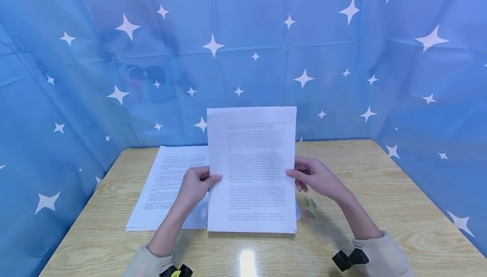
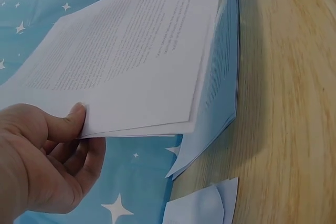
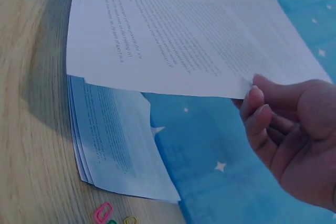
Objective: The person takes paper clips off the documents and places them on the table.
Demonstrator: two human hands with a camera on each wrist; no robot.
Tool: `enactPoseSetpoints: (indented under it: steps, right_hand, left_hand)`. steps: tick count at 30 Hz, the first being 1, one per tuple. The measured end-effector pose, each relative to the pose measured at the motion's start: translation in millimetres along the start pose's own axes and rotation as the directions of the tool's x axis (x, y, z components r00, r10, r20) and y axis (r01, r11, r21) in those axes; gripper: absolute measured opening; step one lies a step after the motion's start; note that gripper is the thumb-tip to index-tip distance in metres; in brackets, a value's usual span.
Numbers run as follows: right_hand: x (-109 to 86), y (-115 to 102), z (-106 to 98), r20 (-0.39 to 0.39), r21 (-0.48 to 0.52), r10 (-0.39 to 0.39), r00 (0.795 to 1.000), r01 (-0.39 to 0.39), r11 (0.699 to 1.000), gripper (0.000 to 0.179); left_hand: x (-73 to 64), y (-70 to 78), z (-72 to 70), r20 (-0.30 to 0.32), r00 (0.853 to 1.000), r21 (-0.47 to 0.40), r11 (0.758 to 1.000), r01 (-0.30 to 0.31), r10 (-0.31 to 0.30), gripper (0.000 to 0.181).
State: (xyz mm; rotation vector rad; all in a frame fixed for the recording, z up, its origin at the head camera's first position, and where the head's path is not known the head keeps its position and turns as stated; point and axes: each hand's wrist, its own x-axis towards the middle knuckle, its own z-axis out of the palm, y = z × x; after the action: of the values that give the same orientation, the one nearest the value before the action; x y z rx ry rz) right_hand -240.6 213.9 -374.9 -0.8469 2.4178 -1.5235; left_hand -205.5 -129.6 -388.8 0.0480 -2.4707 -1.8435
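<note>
In the head view a few printed paper sheets (image 1: 251, 141) are held up, raised off the table in front of me. My left hand (image 1: 195, 187) pinches their left edge, thumb on the near face and fingers behind. On the opposite edge my right hand (image 1: 317, 177) pinches with thumb and fingertips. The left wrist view shows the sheets slightly fanned at one corner, with the left thumb (image 2: 71, 121) lying on top. Below the held sheets, in the right wrist view, lies another stack of printed paper (image 3: 115, 145), mostly hidden from the head view.
A second printed stack (image 1: 171, 179) lies on the table to the left, partly behind my left hand. Several coloured paper clips (image 1: 309, 207) lie just right of the held sheets. A blue star-patterned curtain (image 1: 247, 69) hangs behind the wooden table (image 1: 399, 209).
</note>
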Motion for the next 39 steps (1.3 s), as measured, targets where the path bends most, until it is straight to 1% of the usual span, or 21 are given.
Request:
enactPoseSetpoints:
  steps: [3,7,10,11,16,23,28,32,39]
  right_hand:
    - [-1.1,-2,0,-0.025,-0.009,-0.010,1.000,0.010,1.000,0.019]
    - [-3.2,-4,-2,-0.087,-0.047,-0.019,0.996,0.015,0.999,0.022]
    - [-4.7,-5,-5,-0.134,-0.067,-0.008,0.991,-0.001,0.998,0.019]
    - [-5.0,-6,-6,-0.149,-0.072,-0.004,0.989,-0.007,0.997,0.019]
    - [-7.1,-7,-10,-0.205,-0.087,0.018,0.979,-0.036,0.996,0.015]
    - [-14.0,-5,-19,-0.239,-0.079,0.036,0.970,-0.056,0.995,0.017]
    - [-22.1,0,-29,-0.261,-0.075,0.041,0.965,-0.063,0.995,0.018]
    - [-27.4,2,-35,-0.277,-0.088,0.039,0.960,-0.066,0.994,0.020]
    - [-35.7,6,-46,-0.315,-0.099,0.087,0.945,-0.124,0.987,0.027]
  left_hand:
    - [-1.4,2.5,1.6,-0.014,1.000,-0.011,1.000,-0.006,0.006,0.014]
    - [-4.5,6.4,4.6,-0.003,0.999,-0.040,0.998,-0.052,0.052,0.015]
    - [-7.3,9.1,6.8,0.006,0.996,-0.063,0.994,-0.089,0.089,0.013]
    - [-7.9,10.2,7.3,0.006,0.996,-0.070,0.993,-0.092,0.093,0.012]
    - [-10.8,14.5,9.4,0.007,0.990,-0.065,0.988,-0.141,0.142,0.011]
    - [-14.5,17.6,12.9,0.027,0.985,-0.068,0.983,-0.171,0.173,0.010]
    - [-15.6,17.4,18.3,0.062,0.975,-0.086,0.974,-0.210,0.215,0.009]
    - [-14.8,17.1,25.5,0.085,0.969,-0.090,0.971,-0.224,0.231,0.008]
    - [-12.0,18.7,42.6,0.105,0.968,-0.082,0.972,-0.218,0.226,0.007]
